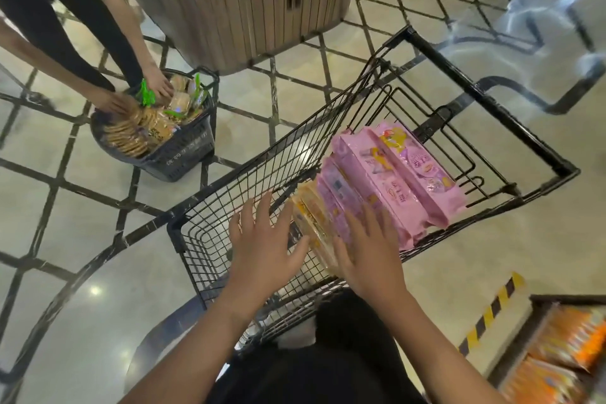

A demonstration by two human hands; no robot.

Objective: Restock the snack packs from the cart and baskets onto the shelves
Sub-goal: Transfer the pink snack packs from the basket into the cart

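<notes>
A black wire cart (492,102) stands in front of me with a row of pink snack packs (393,180) standing on edge, and a few yellow snack packs (310,213) at the near end of the row. My left hand (262,246) hovers over the cart with fingers spread, just left of the yellow packs. My right hand (370,252) lies flat with straight fingers on the near ends of the pink and yellow packs. A shelf (557,351) with orange packs shows at the lower right.
Another person's two hands (137,92) reach into a black basket (183,151) of biscuit packs on the tiled floor at the left. A wooden display stand (249,10) sits behind it. Yellow-black hazard tape (492,311) marks the floor near the shelf.
</notes>
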